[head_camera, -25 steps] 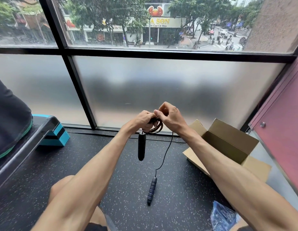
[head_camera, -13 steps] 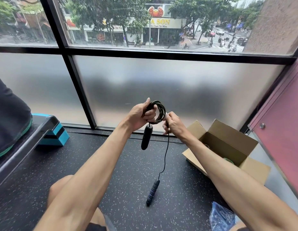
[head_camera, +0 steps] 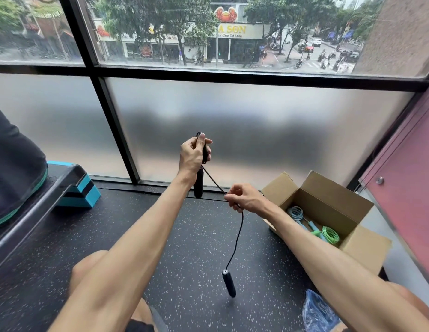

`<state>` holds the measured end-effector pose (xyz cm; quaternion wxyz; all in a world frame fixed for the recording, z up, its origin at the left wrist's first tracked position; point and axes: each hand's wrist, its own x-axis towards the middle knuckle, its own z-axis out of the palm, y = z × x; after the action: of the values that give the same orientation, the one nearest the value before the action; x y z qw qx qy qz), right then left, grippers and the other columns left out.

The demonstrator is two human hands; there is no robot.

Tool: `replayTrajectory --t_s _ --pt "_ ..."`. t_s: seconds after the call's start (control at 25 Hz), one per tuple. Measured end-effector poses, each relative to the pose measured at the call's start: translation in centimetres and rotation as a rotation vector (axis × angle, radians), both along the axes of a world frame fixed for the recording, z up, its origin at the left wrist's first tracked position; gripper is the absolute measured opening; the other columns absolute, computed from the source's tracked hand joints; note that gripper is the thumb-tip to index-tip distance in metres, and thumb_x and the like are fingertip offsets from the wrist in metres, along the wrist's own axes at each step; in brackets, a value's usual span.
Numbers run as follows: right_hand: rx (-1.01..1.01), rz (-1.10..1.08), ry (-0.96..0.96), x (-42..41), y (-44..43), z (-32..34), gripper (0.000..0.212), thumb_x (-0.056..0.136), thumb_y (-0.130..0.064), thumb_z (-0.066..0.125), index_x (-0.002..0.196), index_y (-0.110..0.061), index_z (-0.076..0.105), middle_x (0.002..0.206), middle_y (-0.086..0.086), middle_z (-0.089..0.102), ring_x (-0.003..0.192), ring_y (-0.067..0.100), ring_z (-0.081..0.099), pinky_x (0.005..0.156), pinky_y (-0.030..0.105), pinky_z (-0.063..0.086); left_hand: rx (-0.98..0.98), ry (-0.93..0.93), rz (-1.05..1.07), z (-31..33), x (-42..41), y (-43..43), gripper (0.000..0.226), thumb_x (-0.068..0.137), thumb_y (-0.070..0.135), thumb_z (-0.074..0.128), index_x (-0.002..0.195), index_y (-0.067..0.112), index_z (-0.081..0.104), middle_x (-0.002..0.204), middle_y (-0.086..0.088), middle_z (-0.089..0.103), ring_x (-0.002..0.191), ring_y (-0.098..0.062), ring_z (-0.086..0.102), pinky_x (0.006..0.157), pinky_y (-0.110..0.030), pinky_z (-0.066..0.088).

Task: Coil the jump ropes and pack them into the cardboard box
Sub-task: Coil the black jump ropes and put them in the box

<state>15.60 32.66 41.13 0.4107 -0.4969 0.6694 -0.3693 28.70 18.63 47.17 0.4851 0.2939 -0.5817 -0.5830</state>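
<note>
two hands' fingers grip a black jump rope (head_camera: 235, 236) above speckled black floor (head_camera: 65, 236) by frosted window (head_camera: 256, 130)

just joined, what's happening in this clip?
A person is coiling a black jump rope. The left hand is raised and grips the coil with one handle hanging below it; the right hand pinches the cord lower down. The other handle dangles near the floor. The open cardboard box to the right already holds a blue rope and a green rope.
</note>
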Motion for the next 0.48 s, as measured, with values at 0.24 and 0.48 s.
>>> replayTrajectory --t_s 0.24,0.48 --pt "-0.185 -0.001 0.156 0.5 -1.0 3.3 0.016 0.096 -0.013 0.059 0.083 -0.012 0.068 0.062 -0.001 0.057 0.048 0.005 0.047 0.047 0.022 0.040 -0.417 -0.512 0.118 -2.7 0.6 0.2 0.034 0.100 0.030 0.053 0.079 0.005 0.061 0.056 -0.006 0.065 0.043 -0.015 0.061 0.051 -0.027 0.050" --pt "-0.406 -0.083 0.319 0.0 -1.9 5.0 0.016 0.091 -0.013 0.067 0.075 -0.014 0.071 0.052 -0.016 0.056 0.049 0.001 0.047 0.052 0.015 0.035 -0.259 -0.665 -0.244 -3.6 0.9 1.0 0.044 0.101 0.029 0.047 0.071 0.001 0.064 0.047 -0.003 0.054 0.037 -0.016 0.046 0.044 -0.026 0.040"
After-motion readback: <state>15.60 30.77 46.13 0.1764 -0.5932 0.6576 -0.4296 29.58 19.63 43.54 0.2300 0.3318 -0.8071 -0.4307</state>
